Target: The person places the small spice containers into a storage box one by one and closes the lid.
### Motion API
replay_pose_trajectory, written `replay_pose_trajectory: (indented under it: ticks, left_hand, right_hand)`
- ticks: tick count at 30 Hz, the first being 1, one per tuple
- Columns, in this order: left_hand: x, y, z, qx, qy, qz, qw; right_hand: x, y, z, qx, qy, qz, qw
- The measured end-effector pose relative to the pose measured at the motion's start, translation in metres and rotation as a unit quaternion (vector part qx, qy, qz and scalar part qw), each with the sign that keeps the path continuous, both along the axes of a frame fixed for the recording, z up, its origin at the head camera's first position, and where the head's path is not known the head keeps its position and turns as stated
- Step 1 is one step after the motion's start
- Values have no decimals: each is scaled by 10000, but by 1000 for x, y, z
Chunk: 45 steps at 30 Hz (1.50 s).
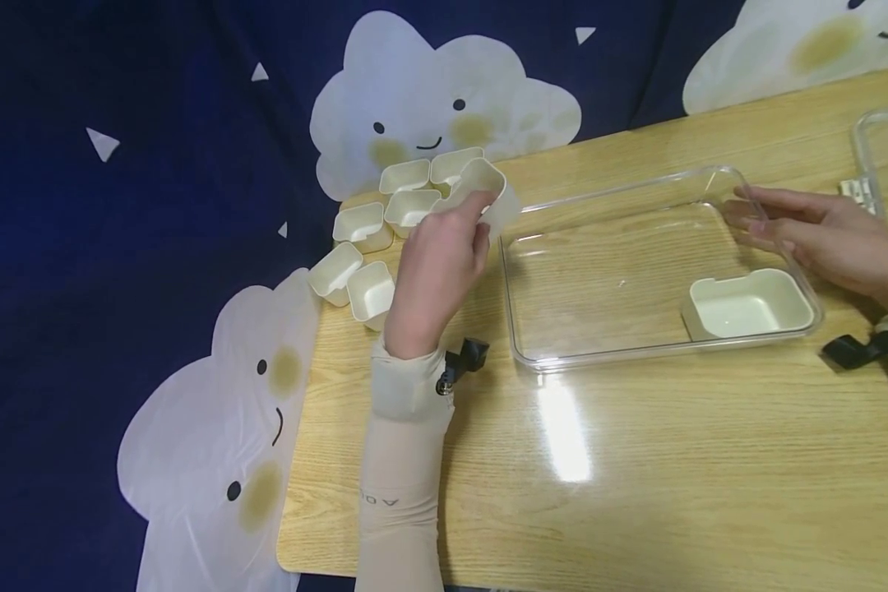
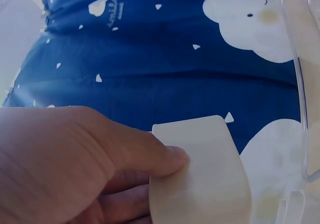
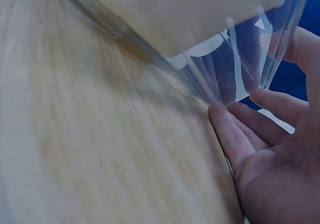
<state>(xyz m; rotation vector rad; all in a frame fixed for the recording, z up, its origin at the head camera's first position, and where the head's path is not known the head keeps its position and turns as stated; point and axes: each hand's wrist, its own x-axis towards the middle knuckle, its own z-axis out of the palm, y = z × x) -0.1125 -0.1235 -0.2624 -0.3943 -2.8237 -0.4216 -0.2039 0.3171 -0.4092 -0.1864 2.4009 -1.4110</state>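
My left hand (image 1: 440, 267) grips a small cream plastic bin (image 1: 508, 212), raised above the table by the clear box's left side. Close up in the left wrist view, the thumb presses on the wall of this bin (image 2: 205, 179). At the right end of the clear rectangular box (image 1: 629, 351), my right hand (image 1: 847, 238) touches the outer wall with extended fingers; the right wrist view shows these fingertips (image 3: 217, 108) against the plastic. One cream bin (image 1: 758, 312) with a notched rim sits inside the box, in its near right corner.
Several more cream bins (image 1: 363, 226) stand in a cluster at the table's back left, partly hidden by my left hand. A clear lid-like piece (image 1: 862, 152) lies at the far right. Dark blue cloth (image 1: 192, 205) with cloud prints borders the wooden table (image 1: 636, 493).
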Motion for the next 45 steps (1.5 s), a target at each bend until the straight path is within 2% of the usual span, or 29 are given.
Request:
replay_pose_trajectory:
  ticks: [8, 13, 17, 23, 28, 33, 39, 45]
  left_hand:
    - [4, 14, 1, -387, -146, -296, 9987]
    - [6, 32, -2, -715, -365, -545, 9953]
    - [6, 49, -5, -1064, -461, -737, 9905]
    - [14, 73, -15, -1655, -572, -1091, 9785]
    - [19, 89, -24, -1934, -789, -1382, 9681]
    - [20, 101, -33, -2250, -1064, -1558, 9559]
    - [22, 112, -42, -2465, -1328, -1762, 9437]
    - [22, 120, -50, -2585, -1398, -1956, 9356]
  right_hand:
    - [-6, -2, -3, -111, 48, 155, 9998]
    - [-10, 2, -5, -22, 96, 181, 9998]
    - [-11, 5, -6, -152, 53, 182, 9997]
    - [-9, 6, -5, -325, 42, 213, 9992]
    - [-7, 4, 0, -400, 67, 140, 9991]
    - [-7, 4, 3, -197, 92, 79, 9997]
    - [-8, 2, 2, -236, 98, 103, 9996]
    - [-10, 3, 2, -456, 84, 184, 9988]
